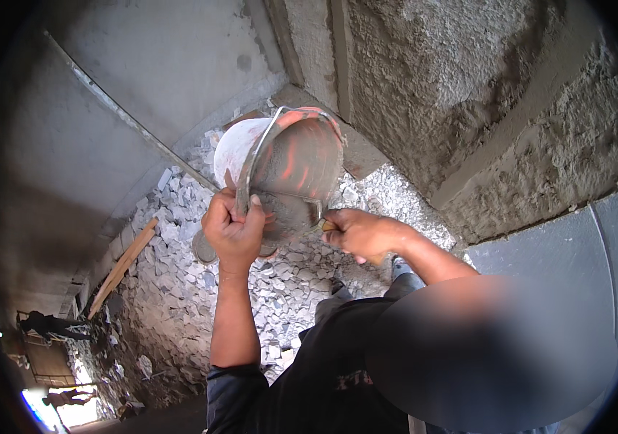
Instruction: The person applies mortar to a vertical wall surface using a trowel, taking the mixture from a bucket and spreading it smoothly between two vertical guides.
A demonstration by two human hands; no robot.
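Observation:
A mortar-smeared bucket (305,155), whitish outside with orange showing inside, is tilted with its mouth toward me. My left hand (231,230) is closed on the near left edge of its rim. My right hand (364,235) is wrapped round the wooden handle of a trowel (318,208), just right of the bucket's mouth. The trowel's bent metal neck shows, and its grey blade seems to lie at the mouth, hard to tell from the mortar. Below my left hand is a round grey object (205,248), partly hidden.
Broken stones (179,304) cover the ground. A long thin pole (117,108) leans along the smooth left wall (157,58), near wooden planks (124,267). On the right stands a wall with rough wet mortar (526,137), above a grey sheet (555,253). Two people are far off, lower left.

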